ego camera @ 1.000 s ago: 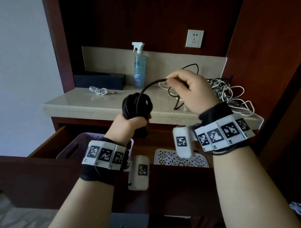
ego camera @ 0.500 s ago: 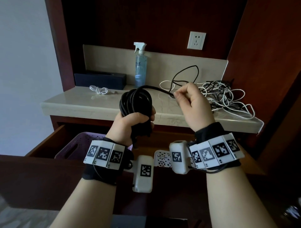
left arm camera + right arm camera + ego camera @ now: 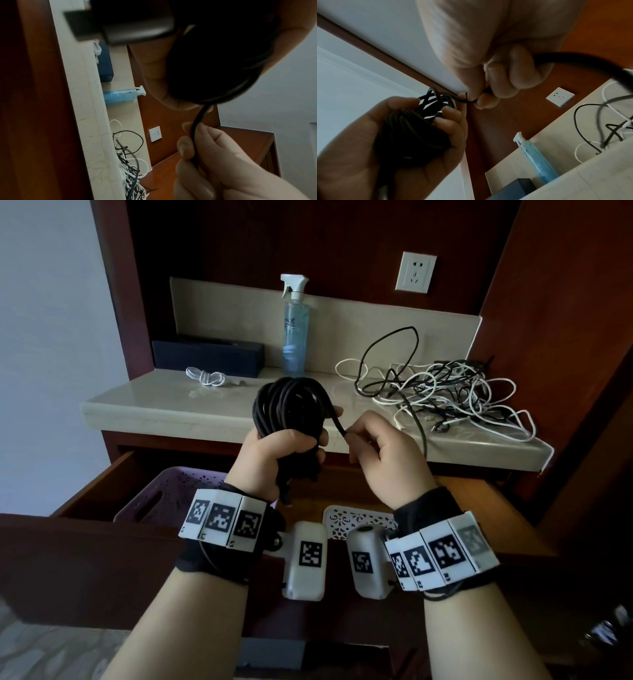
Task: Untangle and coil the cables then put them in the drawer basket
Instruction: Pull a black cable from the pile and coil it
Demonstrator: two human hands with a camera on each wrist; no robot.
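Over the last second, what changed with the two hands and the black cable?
The right hand, pinching the black cable's free end, came down from above the counter to beside the black cable coil, shortening the loose stretch. The left hand kept gripping the coil. The tangled cable pile stayed put.

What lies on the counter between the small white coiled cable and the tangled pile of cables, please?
The spray bottle stands between the small white coiled cable and the tangled pile, set toward the back of the counter; the head view shows this best.

The coiled cable (image 3: 291, 409) was black; the far-right tangle (image 3: 445, 386) mixed black and white; the near-left basket (image 3: 161, 494) was perforated purple; the spray bottle (image 3: 294, 337) pale blue.
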